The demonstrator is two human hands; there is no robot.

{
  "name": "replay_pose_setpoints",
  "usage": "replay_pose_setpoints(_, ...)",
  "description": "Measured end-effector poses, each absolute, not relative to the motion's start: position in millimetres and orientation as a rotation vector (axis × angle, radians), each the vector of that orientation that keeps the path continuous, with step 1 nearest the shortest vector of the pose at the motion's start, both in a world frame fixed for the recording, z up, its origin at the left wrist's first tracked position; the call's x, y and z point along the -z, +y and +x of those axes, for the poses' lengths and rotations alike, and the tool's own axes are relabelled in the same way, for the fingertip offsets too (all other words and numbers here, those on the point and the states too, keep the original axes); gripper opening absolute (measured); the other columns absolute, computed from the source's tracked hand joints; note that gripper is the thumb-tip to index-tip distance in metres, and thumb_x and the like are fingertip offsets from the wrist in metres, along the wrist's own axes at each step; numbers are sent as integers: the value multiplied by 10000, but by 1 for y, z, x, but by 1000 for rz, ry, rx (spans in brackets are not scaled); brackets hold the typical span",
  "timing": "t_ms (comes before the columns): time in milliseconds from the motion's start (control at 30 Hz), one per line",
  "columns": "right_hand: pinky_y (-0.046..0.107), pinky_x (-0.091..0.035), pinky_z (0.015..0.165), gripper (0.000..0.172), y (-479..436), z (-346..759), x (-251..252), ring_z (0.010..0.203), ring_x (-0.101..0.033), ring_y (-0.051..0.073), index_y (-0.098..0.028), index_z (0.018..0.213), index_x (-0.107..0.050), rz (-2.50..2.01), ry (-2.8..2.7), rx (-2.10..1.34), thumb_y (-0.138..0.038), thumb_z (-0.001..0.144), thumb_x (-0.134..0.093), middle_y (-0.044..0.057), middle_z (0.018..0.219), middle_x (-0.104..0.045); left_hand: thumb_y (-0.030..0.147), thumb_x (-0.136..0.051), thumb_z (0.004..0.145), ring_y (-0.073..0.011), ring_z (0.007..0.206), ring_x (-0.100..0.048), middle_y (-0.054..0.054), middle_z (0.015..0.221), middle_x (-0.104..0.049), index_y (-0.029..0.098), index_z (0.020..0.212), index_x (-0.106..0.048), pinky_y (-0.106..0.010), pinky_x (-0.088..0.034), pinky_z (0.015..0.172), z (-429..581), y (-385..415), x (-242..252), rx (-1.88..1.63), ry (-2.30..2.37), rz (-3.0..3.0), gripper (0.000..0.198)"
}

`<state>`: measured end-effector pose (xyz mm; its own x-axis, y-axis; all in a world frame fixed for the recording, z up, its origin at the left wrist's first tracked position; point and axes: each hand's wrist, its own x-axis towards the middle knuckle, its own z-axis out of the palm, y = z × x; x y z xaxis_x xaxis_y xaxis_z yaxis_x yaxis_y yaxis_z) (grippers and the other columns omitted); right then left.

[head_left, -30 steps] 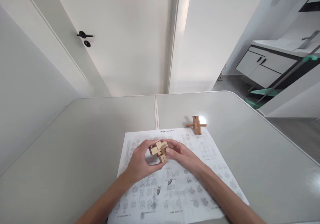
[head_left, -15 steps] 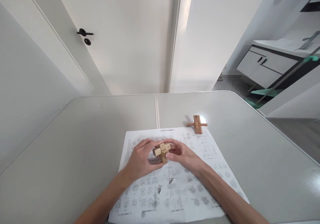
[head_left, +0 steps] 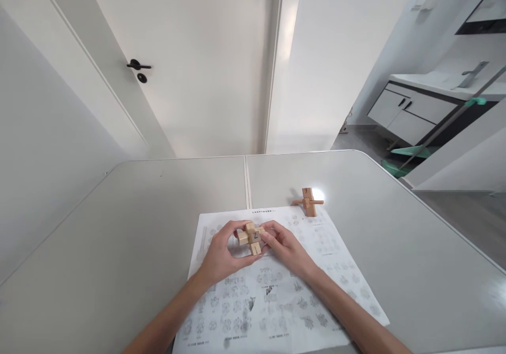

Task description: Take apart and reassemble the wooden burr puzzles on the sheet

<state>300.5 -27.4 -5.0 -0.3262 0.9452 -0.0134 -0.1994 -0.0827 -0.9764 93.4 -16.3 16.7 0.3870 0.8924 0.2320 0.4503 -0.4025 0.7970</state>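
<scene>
Between my two hands is a light wooden burr puzzle (head_left: 250,237) made of crossed blocks, held above a printed sheet (head_left: 276,338). A dark mark like a 2 shows on one of its faces. My left hand (head_left: 222,251) grips it from the left, fingers at the top and thumb underneath. My right hand (head_left: 288,246) pinches its right side between thumb and fingers. Beyond the right hand, a darker wooden puzzle (head_left: 309,202) with a 3 on it and a thin crossbar stands at the sheet's far right corner.
Rows of small grey diagrams cover the sheet, which lies on a pale grey table (head_left: 98,248) with a seam across it. A white door (head_left: 209,69) with a black handle (head_left: 138,65) rises behind. At the right is a sink cabinet (head_left: 411,106).
The puzzle in my hands has turned, so the face marked like a 2 now points toward me. My right fingers have shifted on it, and the view has tilted slightly upward.
</scene>
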Motion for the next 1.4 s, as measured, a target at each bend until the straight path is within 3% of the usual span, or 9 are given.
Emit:
replay_pose_setpoints(300, 370, -569, 850, 449, -26, 302, 10, 868, -678, 208, -225, 1030, -613, -939, -1325, -1557, -666, 948, -605, 32, 937, -681, 388, -814, 849, -242, 977, -689, -41, 1079, -722, 293, 1276, -558, -422, -536, 908, 91, -13, -10, -944, 1105, 2286, 507)
replay_pose_setpoints(500, 368, -551, 840, 446, -27, 302, 9, 857, -679, 218, -215, 1001, -624, -999, -1364, -1516, -657, 966, -577, 33, 926, -678, 291, -800, 876, -256, 1013, -712, -55, 1134, -737, 297, 1384, -482, -415, -530, 901, 83, -9, -7, -975, 989, 2551, 600)
replay_pose_setpoints(667, 353, -532, 815, 423, -26, 302, 14, 815, -680, 205, -203, 999, -634, -974, -1345, -1543, -621, 985, -578, 36, 907, -679, 271, -771, 892, -270, 1041, -716, -62, 1142, -746, 291, 1396, -515, -424, -535, 918, 81, -6, -8, -973, 970, 2597, 565)
replay_pose_setpoints(767, 314, -502, 708, 422, -26, 303, 9, 684, -615, 158, -202, 1014, -637, -980, -1333, -1529, -620, 979, -594, 15, 845, -665, 284, -767, 888, -278, 1071, -705, -65, 1165, -741, 298, 1390, -538, -452, -536, 959, 82, -6, -10, -939, 1025, 2498, 552)
replay_pose_setpoints(933, 259, -293, 526, 423, -27, 308, -5, 512, -382, 100, -205, 870, -601, -991, -1387, -1643, -613, 980, -600, -69, 584, -486, 303, -812, 847, -292, 1266, -614, -73, 1378, -657, 348, 1431, -553, -495, -518, 1076, 81, -7, -19, -770, 1024, 2238, 640)
replay_pose_setpoints(1133, 226, -202, 433, 479, -22, 310, -5, 454, -359, 51, -172, 763, -578, -907, -1007, -1955, -609, 936, -671, -19, 677, -576, 344, -768, 891, -283, 1289, -600, -100, 1524, -554, 365, 1549, -447, -487, -512, 1096, 80, -6, -19, -765, 1091, 2037, 733)
replay_pose_setpoints(1267, 180, -236, 393, 408, -15, 316, 0, 497, -365, 53, -154, 842, -643, -930, -674, -1915, -543, 903, -751, -11, 696, -556, 329, -719, 922, -261, 1197, -631, -91, 1416, -623, 352, 1501, -493, -457, -536, 1037, 81, -4, -16, -804, 1209, 1999, 622)
replay_pose_setpoints(1400, 184, -364, 380, 284, -7, 325, 7, 522, -413, 84, -177, 914, -665, -906, -516, -1830, -442, 915, -766, 5, 745, -553, 343, -684, 946, -240, 1133, -650, -85, 1335, -656, 320, 1413, -575, -409, -554, 994, 82, -3, -15, -836, 1234, 2008, 480)
